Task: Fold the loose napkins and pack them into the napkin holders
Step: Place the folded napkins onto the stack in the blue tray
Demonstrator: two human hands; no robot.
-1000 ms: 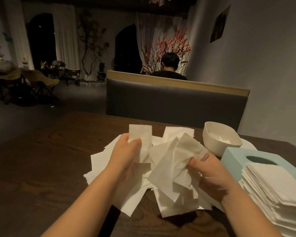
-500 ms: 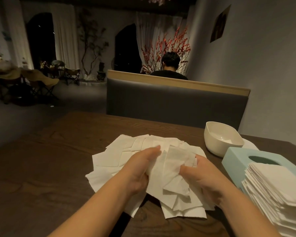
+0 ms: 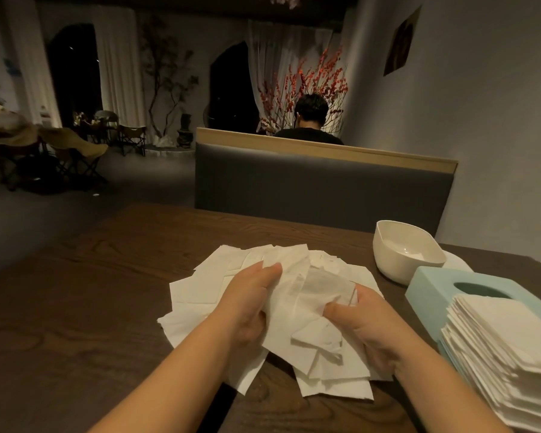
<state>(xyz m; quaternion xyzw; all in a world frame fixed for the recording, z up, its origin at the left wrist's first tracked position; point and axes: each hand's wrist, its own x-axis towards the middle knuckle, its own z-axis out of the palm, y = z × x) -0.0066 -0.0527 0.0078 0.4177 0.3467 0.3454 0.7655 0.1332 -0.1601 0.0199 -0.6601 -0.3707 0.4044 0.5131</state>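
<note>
Both hands came together since a second ago: left hand and right hand now pinch one napkin above the loose pile, desk centre. Fold starting; blue holder at 3 o'clock.

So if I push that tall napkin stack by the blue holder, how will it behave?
The napkin stack looks loosely piled with edges fanned out, so it would probably shear and slide apart rather than move whole. Its sheets seem thin and floppy, likely light.
</note>
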